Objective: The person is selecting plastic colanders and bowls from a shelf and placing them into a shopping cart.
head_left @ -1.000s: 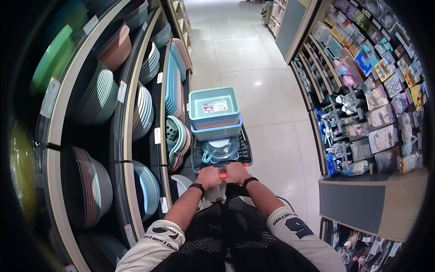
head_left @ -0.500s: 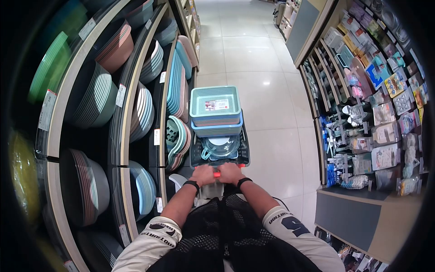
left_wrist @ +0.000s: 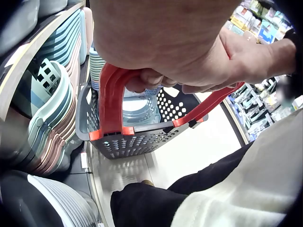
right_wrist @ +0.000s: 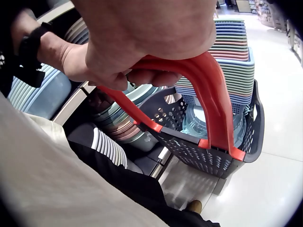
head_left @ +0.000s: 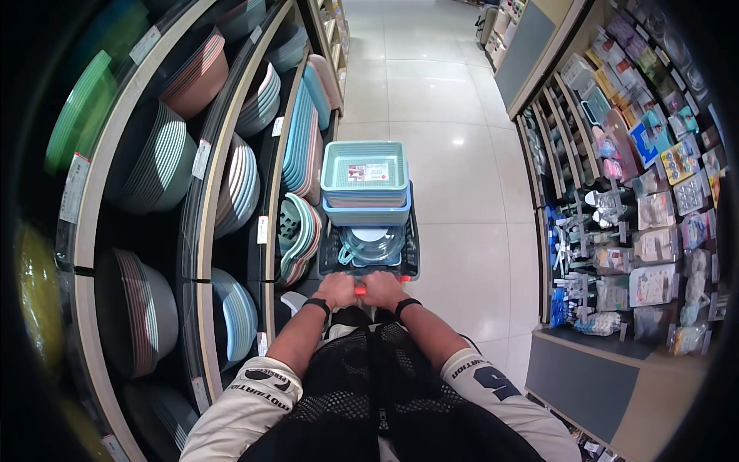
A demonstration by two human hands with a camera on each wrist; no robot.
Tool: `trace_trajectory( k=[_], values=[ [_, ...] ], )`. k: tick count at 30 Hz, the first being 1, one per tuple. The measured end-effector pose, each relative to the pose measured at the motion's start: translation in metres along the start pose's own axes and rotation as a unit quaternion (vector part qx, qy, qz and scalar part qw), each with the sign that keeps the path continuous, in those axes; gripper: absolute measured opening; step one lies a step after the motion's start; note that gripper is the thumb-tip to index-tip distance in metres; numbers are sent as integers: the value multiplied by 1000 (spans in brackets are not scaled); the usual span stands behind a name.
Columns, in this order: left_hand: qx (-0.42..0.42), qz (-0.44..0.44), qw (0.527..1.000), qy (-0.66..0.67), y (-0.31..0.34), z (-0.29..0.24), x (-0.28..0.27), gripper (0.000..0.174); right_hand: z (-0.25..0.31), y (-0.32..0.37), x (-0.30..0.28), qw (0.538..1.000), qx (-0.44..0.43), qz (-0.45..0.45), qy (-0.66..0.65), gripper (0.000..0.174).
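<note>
Since the picture of one second ago, the basket (head_left: 409,258) has been carried a little farther along the aisle, and the shelving on both sides of it has slid nearer to the viewer. The grip on it has not been changed.

The basket is dark grey and full of small holes. It is held in front of the body, above the pale tiled floor (head_left: 462,192). Its two red handles (right_wrist: 213,104) are brought together over its near end. The left hand (head_left: 336,289) is closed around them, and the right hand (head_left: 382,288) is closed around them just beside it, so that the two hands touch. The fingers of both are curled under the red bars, as is seen in the wrist views. A black band (head_left: 315,305) is worn on each wrist.

Inside the basket a clear round container (head_left: 372,245) is laid. Over the far end of the basket a stack of trays (head_left: 364,173) is set, with a teal tray on top, which bears a label, and blue and pink ones under it.

To the left of the basket, shelves (head_left: 202,231) are filled with basins and bowls that are nested in rows, and price tags are fixed on the shelf edges. To the right of the basket, across the floor, a rack (head_left: 616,215) of small packed goods is seen.
</note>
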State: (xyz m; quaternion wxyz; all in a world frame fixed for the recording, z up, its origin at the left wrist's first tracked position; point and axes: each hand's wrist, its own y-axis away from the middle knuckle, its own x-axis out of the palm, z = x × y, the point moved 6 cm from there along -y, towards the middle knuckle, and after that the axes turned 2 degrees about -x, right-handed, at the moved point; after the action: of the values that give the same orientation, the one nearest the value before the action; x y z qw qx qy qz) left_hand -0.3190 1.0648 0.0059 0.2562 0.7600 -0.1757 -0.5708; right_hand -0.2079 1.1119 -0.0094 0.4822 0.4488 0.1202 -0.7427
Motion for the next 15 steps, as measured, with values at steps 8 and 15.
trace_trajectory(
  k=[8, 15],
  values=[
    [8, -21, 1000, 3, -21, 6, -14, 24, -6, -19, -18, 1000, -2, -15, -4, 21],
    [34, -60, 998, 14, -43, 14, -32, 23, -17, -43, -33, 1000, -1, -19, 14, 21]
  ],
)
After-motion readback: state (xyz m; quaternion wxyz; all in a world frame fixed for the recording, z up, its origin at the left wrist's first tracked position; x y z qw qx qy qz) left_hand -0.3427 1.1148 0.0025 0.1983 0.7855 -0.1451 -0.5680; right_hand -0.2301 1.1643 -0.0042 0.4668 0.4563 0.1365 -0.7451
